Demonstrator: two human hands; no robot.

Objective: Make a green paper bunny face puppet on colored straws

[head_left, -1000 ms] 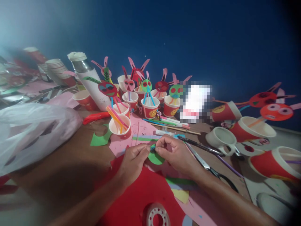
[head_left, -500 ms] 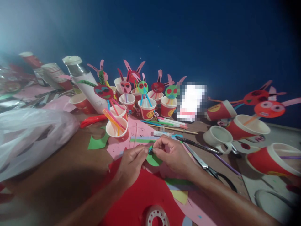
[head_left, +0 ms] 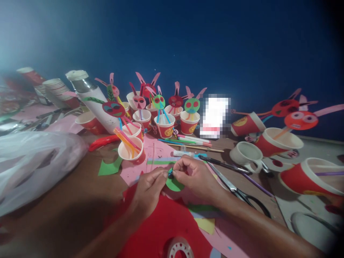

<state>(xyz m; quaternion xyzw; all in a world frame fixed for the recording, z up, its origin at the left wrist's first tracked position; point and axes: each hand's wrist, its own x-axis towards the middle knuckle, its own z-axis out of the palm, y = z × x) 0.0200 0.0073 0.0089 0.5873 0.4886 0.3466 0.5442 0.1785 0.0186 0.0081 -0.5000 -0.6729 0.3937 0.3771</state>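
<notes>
Above a green paper disc (head_left: 175, 185), my left hand (head_left: 151, 188) and my right hand (head_left: 195, 179) meet with pinched fingertips. Between them is a small blue-and-black piece (head_left: 170, 174), too small to make out fully; it looks like cut paper. Whether the fingers also hold the disc I cannot tell. Red paper (head_left: 161, 222) spreads below my hands, with pink paper (head_left: 228, 236) beside it. A pair of scissors (head_left: 236, 191) lies right of my right hand, near a black pen (head_left: 225, 165). A small clear-and-blue tube (head_left: 185, 154) lies just beyond my fingers.
Several red paper cups (head_left: 164, 129) with paper faces on straws stand at the back. A white mug (head_left: 245, 156) and tilted cups are at the right. On the left are a plastic bag (head_left: 40, 161) and a flask (head_left: 98, 107). A tape roll (head_left: 180, 249) sits at the front.
The view has shifted slightly, so the cups at the back appear a little further left. My hands stay pinched over the green disc, the small piece slightly turned.
</notes>
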